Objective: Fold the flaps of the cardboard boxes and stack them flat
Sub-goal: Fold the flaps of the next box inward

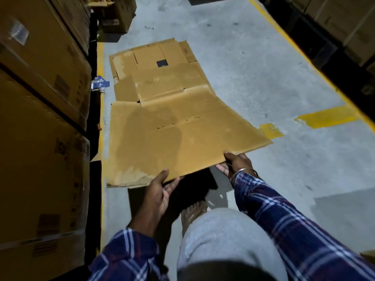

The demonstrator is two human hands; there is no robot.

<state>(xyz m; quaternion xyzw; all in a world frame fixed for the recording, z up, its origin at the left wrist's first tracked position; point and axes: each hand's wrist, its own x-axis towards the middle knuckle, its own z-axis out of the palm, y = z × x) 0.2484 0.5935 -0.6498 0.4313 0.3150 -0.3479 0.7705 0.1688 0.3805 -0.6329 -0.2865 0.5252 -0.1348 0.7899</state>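
A large flattened cardboard box (172, 136) lies tilted in front of me, its near edge lifted off the concrete floor. My left hand (160, 191) grips that near edge from below, thumb on top. My right hand (235, 163) pinches the same edge further right, a metal bangle on the wrist. Beyond it, a pile of other flattened cardboard boxes (156, 72) lies on the floor, the held sheet overlapping their near part. A dark square label (162, 62) shows on one of them.
Tall stacked cartons (42, 118) wall the left side. More cartons (345, 21) line the dark right side behind a yellow floor line (284, 35). Blue-and-white scrap (100, 83) lies by the left wall. My sandalled foot (194, 213) and grey-trousered knee are below.
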